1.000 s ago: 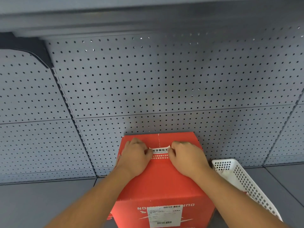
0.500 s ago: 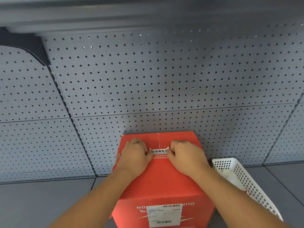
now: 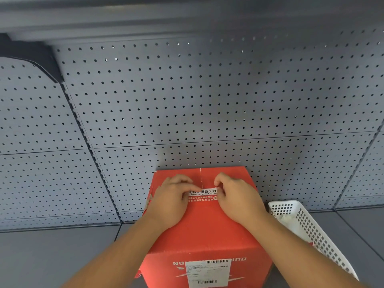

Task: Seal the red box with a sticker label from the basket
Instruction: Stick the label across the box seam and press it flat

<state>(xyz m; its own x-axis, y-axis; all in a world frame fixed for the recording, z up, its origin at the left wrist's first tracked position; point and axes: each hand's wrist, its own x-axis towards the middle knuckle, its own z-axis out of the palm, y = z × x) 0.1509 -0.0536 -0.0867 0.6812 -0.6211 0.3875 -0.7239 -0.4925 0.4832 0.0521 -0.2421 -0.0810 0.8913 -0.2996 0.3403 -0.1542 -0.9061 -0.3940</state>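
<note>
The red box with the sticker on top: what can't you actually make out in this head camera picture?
- Ends of the sticker label: covered by the left hand and right hand.
- Whether the label is stuck flat: hidden under the fingertips.
- Shipping label on the red box: print too small, bottom cut off by the frame.
- White basket: contents a pale blur, near end cut off.

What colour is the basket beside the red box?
White, with a perforated grid pattern on the basket; seen in the head view.

Even, soft light; sharp centre, edges bowed.
</note>
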